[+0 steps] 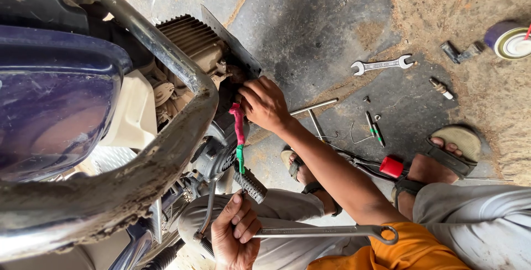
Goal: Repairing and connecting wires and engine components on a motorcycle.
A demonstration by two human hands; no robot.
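My right hand (pixel 265 104) reaches to the side of a motorcycle engine (pixel 191 40), fingers closed on a part there, just above a hanging red and green strip (pixel 239 131). My left hand (pixel 235 237) sits low, beside my grey trouser knee. It grips a long silver combination wrench (pixel 326 230) whose ring end points right. A ribbed footpeg (pixel 251 186) lies just above that hand. What exactly the right fingers pinch is hidden.
A muddy crash bar (pixel 166 154) and dark blue tank (pixel 50 98) fill the left. On the stone floor lie an open-ended spanner (pixel 381 64), a spark plug (pixel 442 88), a T-bar (pixel 315 107), small screwdrivers (pixel 376 131), a red-capped tool (pixel 391 166) and a round tin (pixel 509 40). My sandalled feet (pixel 442 159) are at right.
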